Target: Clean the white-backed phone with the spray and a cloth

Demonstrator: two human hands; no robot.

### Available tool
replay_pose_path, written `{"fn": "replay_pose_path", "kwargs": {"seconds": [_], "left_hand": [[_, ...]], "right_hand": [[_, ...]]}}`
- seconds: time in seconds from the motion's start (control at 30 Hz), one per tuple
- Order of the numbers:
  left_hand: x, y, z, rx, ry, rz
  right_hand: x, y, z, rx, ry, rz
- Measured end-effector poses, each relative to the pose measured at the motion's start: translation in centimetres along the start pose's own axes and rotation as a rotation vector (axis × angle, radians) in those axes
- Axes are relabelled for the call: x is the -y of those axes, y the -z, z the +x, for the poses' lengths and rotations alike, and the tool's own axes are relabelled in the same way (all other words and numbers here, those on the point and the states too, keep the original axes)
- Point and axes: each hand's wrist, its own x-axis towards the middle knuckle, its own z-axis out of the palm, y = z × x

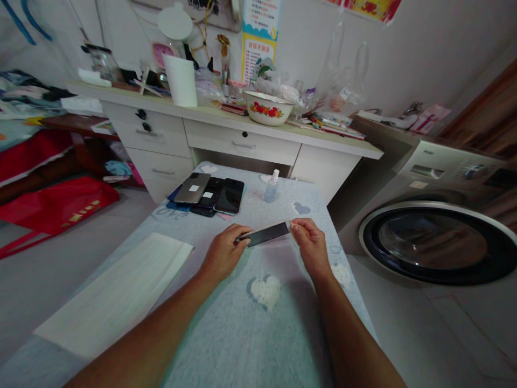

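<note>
A dark-screened smartphone is held tilted above the blue-grey tablecloth. My left hand grips its left end, thumb on the screen side and fingers behind. At the opposite end, my right hand has its thumb and fingers pinched together by the phone's corner; a small orange-tan bit shows there, too small to name. Beyond my hands stands a clear spray bottle with a white cap. To its left lie several phones, among them a grey phone and a black phone.
A folded pale cloth lies on the table's left side. Behind the table runs a white drawer desk with a floral enamel bowl on it. A washing machine stands at right, a red bag on the floor at left.
</note>
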Motion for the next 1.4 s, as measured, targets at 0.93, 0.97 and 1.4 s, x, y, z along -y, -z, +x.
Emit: {"fn": "replay_pose_path", "kwargs": {"seconds": [0.93,0.97,1.4], "left_hand": [[-2.1,0.0,-1.3,-0.101,-0.287,0.364],[-2.1,-0.1,-1.3,-0.112,-0.288,0.364],[-2.4,0.0,-1.6,-0.117,-0.362,0.395]], "right_hand": [[5.7,-2.0,-3.0,0.021,0.382,-0.145],[5.8,-2.1,-3.1,0.026,0.392,-0.161],[6.1,-2.4,-3.6,0.077,0.532,-0.344]]}}
